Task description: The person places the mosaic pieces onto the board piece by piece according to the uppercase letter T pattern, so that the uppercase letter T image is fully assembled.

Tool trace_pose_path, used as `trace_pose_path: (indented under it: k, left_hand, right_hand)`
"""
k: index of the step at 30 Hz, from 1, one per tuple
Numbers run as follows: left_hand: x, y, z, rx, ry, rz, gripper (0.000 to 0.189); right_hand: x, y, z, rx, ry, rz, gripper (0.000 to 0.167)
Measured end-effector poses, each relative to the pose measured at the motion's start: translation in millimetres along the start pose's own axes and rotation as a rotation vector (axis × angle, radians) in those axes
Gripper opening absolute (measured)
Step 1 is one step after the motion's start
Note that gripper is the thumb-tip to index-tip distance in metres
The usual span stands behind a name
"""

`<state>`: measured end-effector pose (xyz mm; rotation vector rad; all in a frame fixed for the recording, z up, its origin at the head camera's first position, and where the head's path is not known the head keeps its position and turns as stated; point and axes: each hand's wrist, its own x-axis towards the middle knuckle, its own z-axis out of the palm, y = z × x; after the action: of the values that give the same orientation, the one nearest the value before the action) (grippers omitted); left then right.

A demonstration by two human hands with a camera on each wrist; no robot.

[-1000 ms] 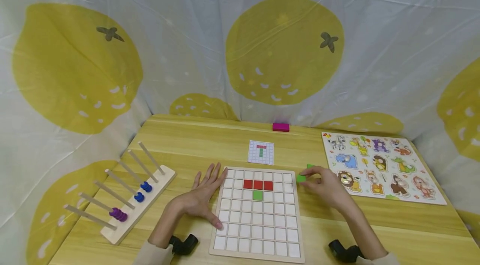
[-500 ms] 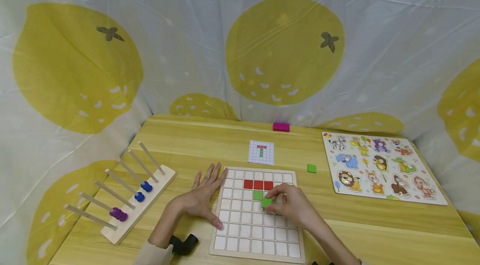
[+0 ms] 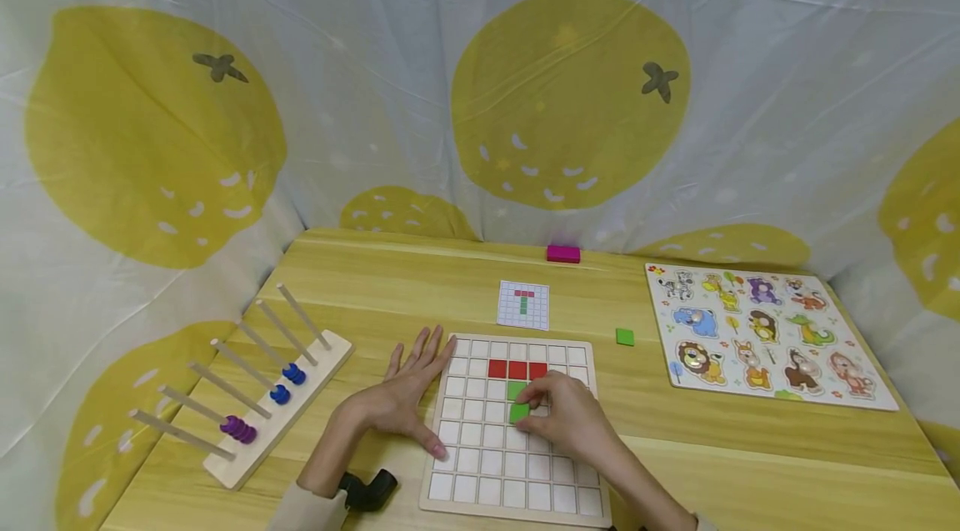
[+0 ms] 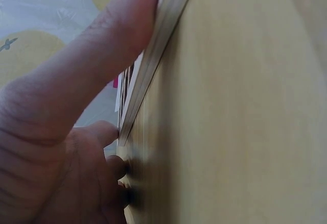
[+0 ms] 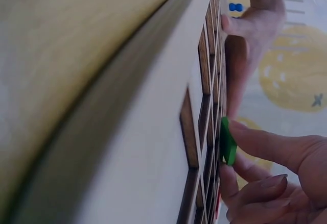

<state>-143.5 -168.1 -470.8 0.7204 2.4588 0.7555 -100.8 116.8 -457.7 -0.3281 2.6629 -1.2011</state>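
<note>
A white grid board (image 3: pixel 491 485) with a wooden frame lies on the table. Three red tiles (image 3: pixel 517 369) fill part of its second row, and a green tile (image 3: pixel 514 389) sits below the middle one. Between thumb and fingers my right hand (image 3: pixel 566 414) pinches another green tile (image 3: pixel 519 413), tilted at the cell just under that one; the right wrist view shows this pinched tile (image 5: pixel 228 141) at the board's surface. My left hand (image 3: pixel 397 402) is spread along the board's left edge, its thumb resting on the frame (image 4: pixel 153 55).
A loose green tile (image 3: pixel 625 337) lies right of the board. Behind stand a pattern card (image 3: pixel 522 305) with a T shape and a magenta block (image 3: pixel 563 254). An animal puzzle (image 3: pixel 772 339) is at the right, a peg rack with beads (image 3: pixel 277 423) at the left.
My right hand has carried a green tile from the table right of the board leftward onto the grid, under the placed green one. My left hand has stayed in place.
</note>
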Motion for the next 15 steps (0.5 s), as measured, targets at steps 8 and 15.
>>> trace_pose_path:
  k: [8,15]
  left_hand:
    - [-0.1,-0.2,-0.1,-0.010,0.001,0.006,0.151]
    - [0.4,-0.9,0.3,-0.015,0.001,0.010,0.151]
  right_hand:
    - [1.6,2.8,0.9,-0.043,-0.007,-0.019,0.019]
    - [0.1,2.7,-3.5,-0.045,-0.038,-0.065,0.019]
